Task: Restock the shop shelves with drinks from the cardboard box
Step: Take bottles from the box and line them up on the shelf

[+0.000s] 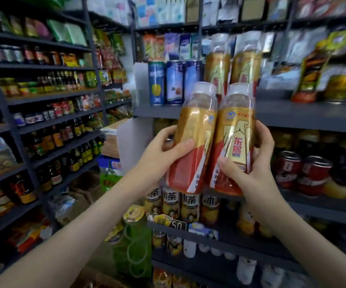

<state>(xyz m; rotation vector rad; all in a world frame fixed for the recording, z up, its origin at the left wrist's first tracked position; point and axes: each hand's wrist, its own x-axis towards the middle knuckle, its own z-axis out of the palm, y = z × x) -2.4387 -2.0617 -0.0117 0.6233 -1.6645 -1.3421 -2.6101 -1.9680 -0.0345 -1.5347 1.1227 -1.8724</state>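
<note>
Fingers of the left hand (161,156) and right hand (257,171) curl round two gold bottles (197,129), tips mostly hidden behind.

A dark grey metal shelf board (292,115) runs from the centre toward 3 o'clock. On it at 11 o'clock stand three tall blue printed cans (157,83), and just beside them, near 12 o'clock, two gold-and-red plastic drink bottles (216,67). A lower grey board (323,204) at 4 o'clock carries round red cans (288,169).

Gold-and-red bottles (233,142): four, two held, two on the shelf (292,115). Blue cans (175,82): three. Yellow tea cans (189,204): four. Hands: two, left hand (157,154) and right hand (257,169).
</note>
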